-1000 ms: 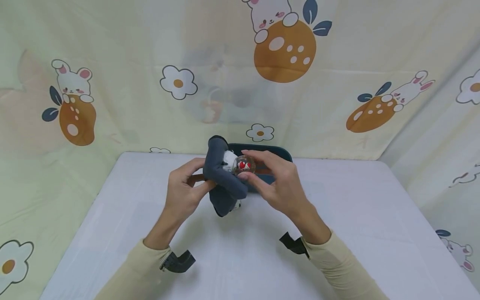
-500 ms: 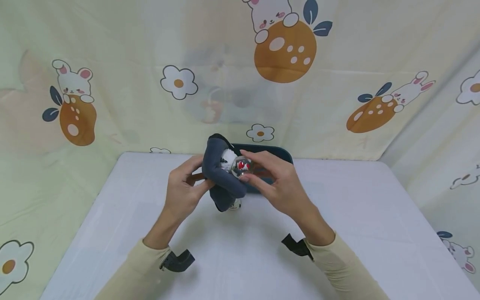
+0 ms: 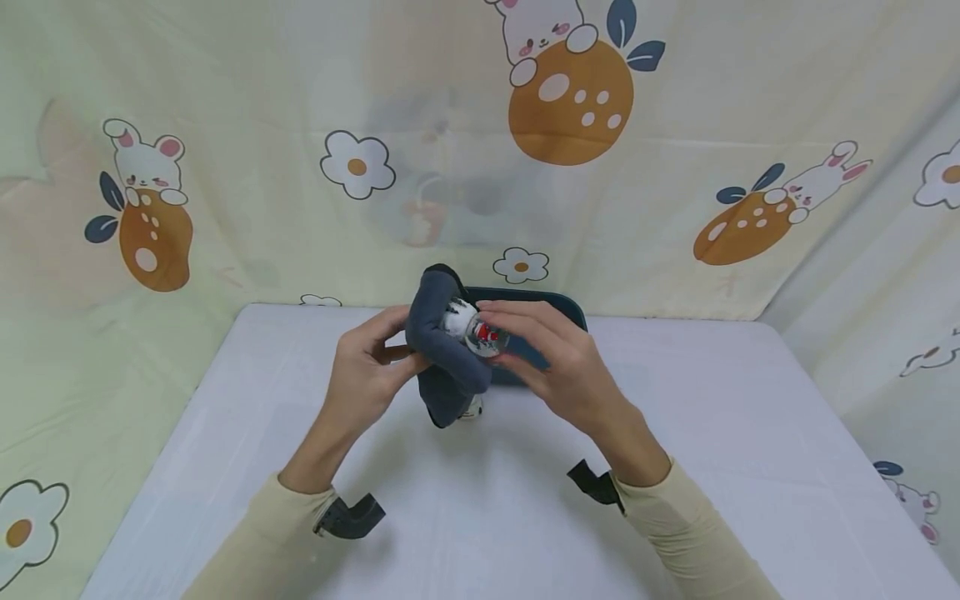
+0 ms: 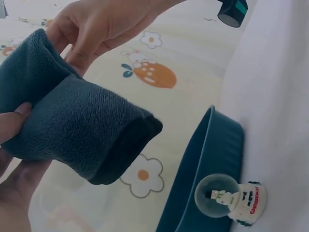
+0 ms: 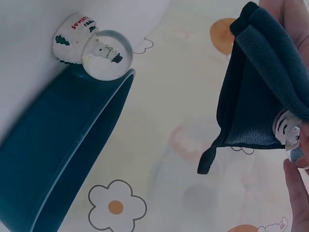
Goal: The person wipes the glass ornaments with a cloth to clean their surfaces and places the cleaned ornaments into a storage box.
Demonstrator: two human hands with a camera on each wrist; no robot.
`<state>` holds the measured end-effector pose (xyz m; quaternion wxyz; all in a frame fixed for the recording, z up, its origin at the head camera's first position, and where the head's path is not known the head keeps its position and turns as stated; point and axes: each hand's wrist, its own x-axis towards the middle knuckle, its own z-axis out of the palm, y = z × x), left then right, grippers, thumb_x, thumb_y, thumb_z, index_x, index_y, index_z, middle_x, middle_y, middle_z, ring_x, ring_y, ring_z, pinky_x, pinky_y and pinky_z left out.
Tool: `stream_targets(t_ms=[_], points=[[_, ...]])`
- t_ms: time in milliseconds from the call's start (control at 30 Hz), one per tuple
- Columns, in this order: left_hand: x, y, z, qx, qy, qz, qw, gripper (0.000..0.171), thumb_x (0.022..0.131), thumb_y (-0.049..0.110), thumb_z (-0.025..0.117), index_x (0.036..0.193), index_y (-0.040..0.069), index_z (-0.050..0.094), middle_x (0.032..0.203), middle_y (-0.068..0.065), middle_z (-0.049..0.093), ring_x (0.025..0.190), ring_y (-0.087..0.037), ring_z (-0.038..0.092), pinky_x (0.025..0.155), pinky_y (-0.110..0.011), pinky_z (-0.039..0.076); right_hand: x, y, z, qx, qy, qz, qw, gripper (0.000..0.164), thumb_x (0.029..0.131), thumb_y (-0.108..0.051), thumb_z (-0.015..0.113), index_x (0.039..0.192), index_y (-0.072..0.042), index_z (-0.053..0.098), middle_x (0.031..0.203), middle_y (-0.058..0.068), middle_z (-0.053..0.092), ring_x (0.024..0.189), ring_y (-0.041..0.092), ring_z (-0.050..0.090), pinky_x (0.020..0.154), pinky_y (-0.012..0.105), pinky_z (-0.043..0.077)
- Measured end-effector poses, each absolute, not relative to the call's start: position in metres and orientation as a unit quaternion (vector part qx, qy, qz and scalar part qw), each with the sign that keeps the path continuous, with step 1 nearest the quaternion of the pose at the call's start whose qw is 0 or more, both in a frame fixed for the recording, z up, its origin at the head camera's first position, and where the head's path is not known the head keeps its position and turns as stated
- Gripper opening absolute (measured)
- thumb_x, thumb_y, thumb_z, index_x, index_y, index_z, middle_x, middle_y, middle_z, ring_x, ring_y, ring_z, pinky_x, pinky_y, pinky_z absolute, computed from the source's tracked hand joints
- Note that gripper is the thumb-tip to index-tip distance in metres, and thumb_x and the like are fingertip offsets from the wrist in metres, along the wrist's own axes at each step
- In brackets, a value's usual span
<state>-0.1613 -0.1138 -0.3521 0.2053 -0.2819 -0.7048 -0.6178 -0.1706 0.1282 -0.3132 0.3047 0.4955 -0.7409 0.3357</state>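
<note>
My left hand [image 3: 367, 367] grips a folded blue-grey plush cloth [image 3: 450, 350], which is wrapped partly around the white base of a small snow globe [image 3: 487, 337]. Red figures show inside its glass ball, which points right. The fingers and thumb of my right hand [image 3: 573, 367] pinch the ball from above and below. In the left wrist view the cloth [image 4: 91, 121] hides this globe. A second snow globe [image 4: 244, 203], with a snowman inside and lettering on its base, stands on the table beside a dark teal bin [image 4: 222, 140]; in the head view the cloth mostly covers it.
The bin [image 3: 566, 305] stands behind the hands, near the back edge of the white table [image 3: 675, 433]. A curtain [image 3: 262, 208] printed with rabbits and flowers hangs behind it. Black wrist mounts [image 3: 352, 517] stick out from both cuffs.
The held globe has turned and tilted slightly within the cloth. My right hand's fingers have shifted over its glass. The cloth and left hand have moved only a little.
</note>
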Motion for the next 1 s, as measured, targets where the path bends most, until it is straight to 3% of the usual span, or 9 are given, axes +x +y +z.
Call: stream_targets(t_ms=[200,433,533,733,1000], points=[[-0.1628,-0.1169,-0.3505,-0.261,-0.710,-0.631,0.173,0.042,0.079,-0.006,0.073,0.118,0.006,0.065,0.114,-0.007,0.066,0.108,-0.019,0.064,0.082,-0.031,0.058,-0.1736,0.1283,-0.3125,0.536,-0.719,0.302,0.323,0.050,0.070,0.006,0.080,0.116,-0.005,0.066,0.123,0.013,0.061,0.114,0.026,0.056,0.093,0.024,0.047],[-0.1632,-0.1149,-0.3520,-0.252,-0.707,-0.640,0.165,0.040,0.080,-0.003,0.074,0.118,0.004,0.066,0.114,-0.009,0.067,0.107,-0.019,0.065,0.082,-0.032,0.058,-0.1731,0.1277,-0.3156,0.518,-0.731,0.305,0.324,0.052,0.070,0.003,0.082,0.119,-0.002,0.065,0.123,0.013,0.062,0.114,0.025,0.058,0.098,0.024,0.048],[-0.1630,-0.1136,-0.3531,-0.250,-0.705,-0.641,0.168,0.040,0.079,-0.004,0.074,0.118,0.005,0.066,0.113,-0.009,0.067,0.104,-0.019,0.066,0.081,-0.033,0.058,-0.1723,0.1271,-0.3173,0.492,-0.741,0.327,0.319,0.054,0.070,0.000,0.083,0.121,-0.001,0.064,0.122,0.012,0.063,0.113,0.023,0.060,0.098,0.024,0.049],[-0.1610,-0.1110,-0.3563,-0.253,-0.708,-0.633,0.186,0.043,0.077,-0.009,0.073,0.118,0.002,0.065,0.112,-0.012,0.068,0.104,-0.018,0.065,0.081,-0.031,0.058,-0.1705,0.1246,-0.3182,0.451,-0.749,0.389,0.290,0.055,0.073,-0.008,0.083,0.123,-0.003,0.063,0.111,0.007,0.066,0.099,0.015,0.065,0.083,0.020,0.055],[-0.1572,-0.1084,-0.3596,-0.265,-0.704,-0.620,0.222,0.040,0.076,-0.011,0.073,0.114,0.001,0.067,0.106,-0.011,0.070,0.098,-0.018,0.065,0.078,-0.032,0.059,-0.1701,0.1221,-0.3212,0.421,-0.758,0.425,0.261,0.046,0.074,-0.011,0.083,0.115,-0.002,0.066,0.101,0.007,0.069,0.081,0.013,0.069,0.075,0.020,0.057]])
